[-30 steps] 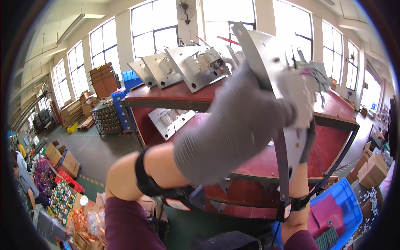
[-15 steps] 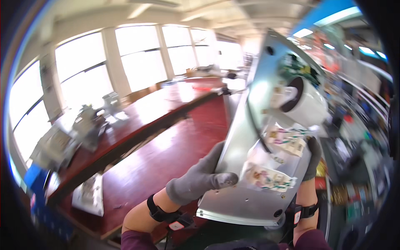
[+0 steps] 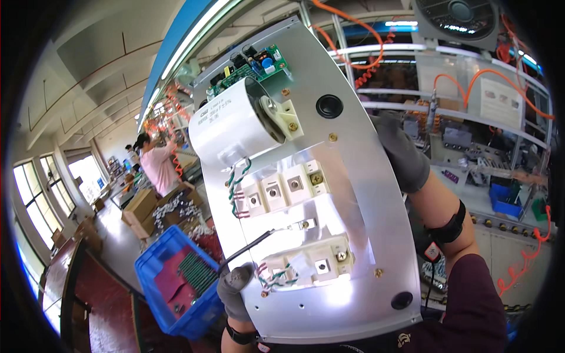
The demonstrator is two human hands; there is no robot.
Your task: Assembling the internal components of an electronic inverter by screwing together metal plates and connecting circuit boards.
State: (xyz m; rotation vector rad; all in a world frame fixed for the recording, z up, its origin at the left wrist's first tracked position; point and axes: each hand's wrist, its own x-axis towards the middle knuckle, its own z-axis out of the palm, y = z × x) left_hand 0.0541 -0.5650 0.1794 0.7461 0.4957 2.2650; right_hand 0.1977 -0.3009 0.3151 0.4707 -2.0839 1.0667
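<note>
A silvery metal mounting plate (image 3: 362, 235) is held up between my grey-gloved hands, filling the middle of the view. It carries a big white cylindrical capacitor (image 3: 226, 123), a green circuit board (image 3: 253, 69) at the top, and two whitish power modules, one higher (image 3: 282, 188) and one lower (image 3: 309, 265). Twisted green-and-white wires join the modules, and a black cable (image 3: 247, 244) is screwed down between them. My left hand (image 3: 235, 288) is closed on the plate's lower left edge. My right hand (image 3: 403, 153) grips the upper right edge, fingers partly hidden behind it.
Left of the plate is a blue crate (image 3: 176, 323) with green circuit boards (image 3: 197, 273) in it. Cardboard boxes (image 3: 139, 209) stand beyond, near a person in pink (image 3: 159, 165). On the right runs a roller conveyor (image 3: 512, 229) under a frame with orange air hoses (image 3: 488, 73) and a fan (image 3: 459, 15).
My view has swung right, from the red tables and windows to the conveyor side. The plate has turned with me, its parts now facing me squarely. Both hands still hold it.
</note>
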